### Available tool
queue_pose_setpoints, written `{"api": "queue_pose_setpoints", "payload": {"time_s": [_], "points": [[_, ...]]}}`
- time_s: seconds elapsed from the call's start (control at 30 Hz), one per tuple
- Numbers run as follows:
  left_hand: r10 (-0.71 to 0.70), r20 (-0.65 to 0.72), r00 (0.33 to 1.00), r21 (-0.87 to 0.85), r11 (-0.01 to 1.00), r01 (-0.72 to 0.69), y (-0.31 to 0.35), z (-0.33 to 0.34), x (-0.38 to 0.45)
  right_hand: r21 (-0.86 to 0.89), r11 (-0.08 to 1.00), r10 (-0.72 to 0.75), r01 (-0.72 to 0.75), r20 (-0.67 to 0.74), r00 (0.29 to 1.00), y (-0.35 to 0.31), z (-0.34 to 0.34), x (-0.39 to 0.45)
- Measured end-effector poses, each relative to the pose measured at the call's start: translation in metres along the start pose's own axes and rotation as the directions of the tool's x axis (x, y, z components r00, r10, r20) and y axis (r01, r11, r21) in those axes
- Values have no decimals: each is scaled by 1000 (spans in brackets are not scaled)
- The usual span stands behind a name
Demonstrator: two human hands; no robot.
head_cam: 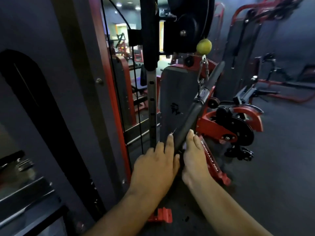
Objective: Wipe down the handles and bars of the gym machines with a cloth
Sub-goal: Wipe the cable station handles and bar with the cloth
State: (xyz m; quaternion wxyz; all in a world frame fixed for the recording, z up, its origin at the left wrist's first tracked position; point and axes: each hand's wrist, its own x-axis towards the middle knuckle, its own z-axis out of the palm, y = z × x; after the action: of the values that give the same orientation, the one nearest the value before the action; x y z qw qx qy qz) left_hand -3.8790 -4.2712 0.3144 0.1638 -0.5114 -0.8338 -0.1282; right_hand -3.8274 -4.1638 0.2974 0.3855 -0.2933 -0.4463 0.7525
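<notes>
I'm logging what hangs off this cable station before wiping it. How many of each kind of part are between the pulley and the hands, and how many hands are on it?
Yellow-green stopper ball: 1
Metal carabiner: 1
Black bar handle: 1
Hands at the bar's lower end: 2, left hand and right hand
Total: 5
No cloth shows clearly.

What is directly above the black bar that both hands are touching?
The black bar hangs by a metal carabiner below a yellow-green ball and a black pulley. The left hand and right hand cover its lower end; no cloth shows.
</notes>
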Motion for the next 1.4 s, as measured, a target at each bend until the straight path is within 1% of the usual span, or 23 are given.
{"api": "queue_pose_setpoints", "payload": {"time_s": [0.07, 0.13, 0.2, 0.23, 0.27, 0.3, 0.4, 0.47, 0.53, 0.57, 0.63, 0.67, 0.7, 0.77, 0.83, 0.87, 0.9, 0.97, 1.07, 1.17, 1.27, 1.33, 1.4], "points": [[12, -24, 1000, -81, 997, -14, -11, 0, -1, -167, 970, -177, 179, 24, 984, 11, -8, -13], [0, -38, 999, -209, 978, -8, -23, 0, -2, -316, 881, -377, 352, -20, 926, 7, -16, -12], [-9, -20, 1000, -369, 929, 1, -35, 0, -4, -554, 665, -640, 501, -77, 765, -13, -23, 7], [-1, 1, 1000, -443, 897, 2, -39, -1, -5, -651, 522, -733, 551, -12, 680, -26, -24, 21], [14, 18, 1000, -499, 866, -3, -43, -3, -8, -703, 393, -769, 593, 103, 631, -40, -22, 32], [31, 28, 999, -536, 844, -11, -45, -5, -9, -717, 315, -746, 621, 218, 630, -49, -19, 43], [70, 17, 997, -558, 829, -49, -51, -13, -12, -744, 234, -623, 626, 380, 684, -41, -2, 39], [62, 3, 998, -565, 824, -49, -60, -14, -11, -730, 199, -607, 654, 433, 667, -19, 7, 7], [76, 11, 997, -579, 814, -56, -70, -9, -9, -643, 232, -548, 730, 533, 645, 7, 6, -28], [92, 24, 996, -591, 804, -59, -75, -6, -9, -601, 294, -507, 743, 561, 655, 18, 2, -41], [131, 53, 990, -598, 798, -73, -83, 1, -12, -553, 418, -472, 721, 546, 692, 24, -6, -54], [150, 61, 987, -586, 806, -86, -85, 3, -13, -531, 466, -509, 707, 493, 706, 19, -9, -53], [162, 62, 985, -570, 816, -98, -86, 3, -15, -506, 531, -561, 680, 391, 729, 13, -11, -49], [163, 38, 986, -533, 838, -118, -87, 0, -15, -447, 712, -595, 541, 25, 803, -3, -6, -26], [165, 12, 986, -480, 866, -139, -85, -5, -14, -203, 924, -374, 324, -304, 876, -19, 11, 4], [173, 2, 985, -447, 881, -154, -85, -7, -13, -28, 976, -211, 215, -358, 910, -26, 23, 17], [181, -10, 983, -416, 893, -168, -83, -9, -12, 111, 986, -75, 123, -366, 927, -31, 36, 28], [199, -31, 979, -352, 915, -197, -83, -12, -10, 252, 967, 53, 35, -337, 940, -36, 60, 42], [223, -61, 973, -309, 923, -231, -87, -15, -5, 264, 964, 111, -40, -263, 958, -32, 83, 27], [249, -31, 968, -287, 925, -247, -91, -17, 0, 184, 973, 172, -136, -197, 965, -8, 81, -1], [268, -12, 963, -276, 925, -261, -94, -15, 0, 118, 988, 109, -95, -113, 988, 13, 69, -26], [276, -19, 961, -296, 917, -269, -96, -13, 0, -52, 998, -24, 20, -79, 997, 18, 52, -36], [288, -19, 957, -319, 906, -279, -99, -15, 1, -267, 946, -212, 185, -79, 974, 11, 36, -38]]}}
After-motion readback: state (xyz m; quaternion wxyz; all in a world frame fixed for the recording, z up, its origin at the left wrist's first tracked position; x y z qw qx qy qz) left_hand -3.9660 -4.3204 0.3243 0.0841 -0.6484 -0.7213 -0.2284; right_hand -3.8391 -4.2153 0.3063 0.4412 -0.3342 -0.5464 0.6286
